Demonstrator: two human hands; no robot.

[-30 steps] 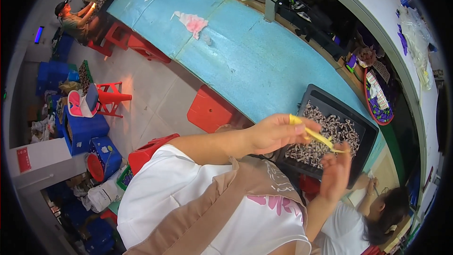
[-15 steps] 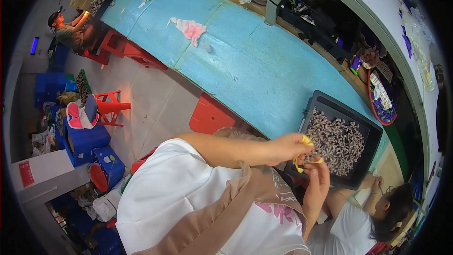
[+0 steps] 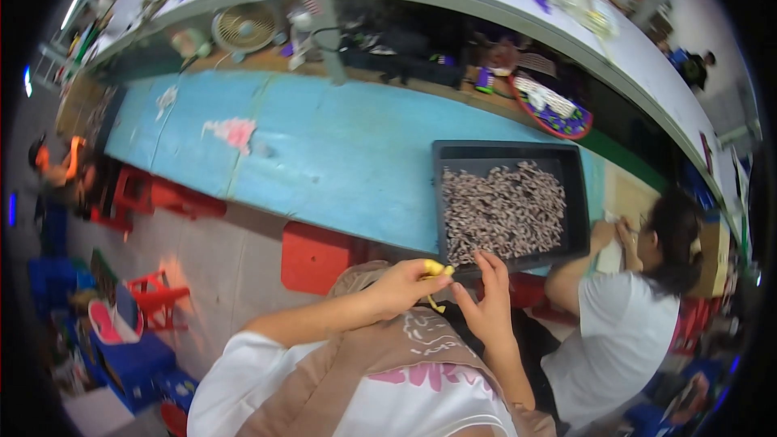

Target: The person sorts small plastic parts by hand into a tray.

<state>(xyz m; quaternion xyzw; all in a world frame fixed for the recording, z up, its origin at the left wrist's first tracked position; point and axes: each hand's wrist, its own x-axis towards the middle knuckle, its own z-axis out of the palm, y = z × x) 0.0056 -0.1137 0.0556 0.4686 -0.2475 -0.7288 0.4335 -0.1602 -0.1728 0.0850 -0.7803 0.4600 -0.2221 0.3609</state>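
Note:
In front of my apron, my left hand point(image 3: 402, 286) is closed with its fingertips pinching a yellow strip point(image 3: 438, 269). One end of the strip hangs below the fingers, and some of it may wrap a fingertip. Beside it my right hand point(image 3: 490, 304) has thumb and fingers apart with nothing visible in them. Its fingertips reach the near rim of a black tray point(image 3: 511, 151), just short of the contents or touching them; I cannot tell which. Many small grey-brown, light-banded pieces point(image 3: 503, 212) are heaped in the tray.
The tray sits on a long blue-topped table point(image 3: 348, 146). A pink-and-white cloth point(image 3: 235, 134) lies farther left, and a red basket point(image 3: 558, 117) stands behind the tray. Close on my right sits a co-worker point(image 3: 619, 324) in a white shirt. A red stool point(image 3: 314, 255) stands below the table edge.
My view has turned, so table and tray appear farther left and more level. My right hand has come away from the yellow strip and its fingers have spread; the left keeps its pinch.

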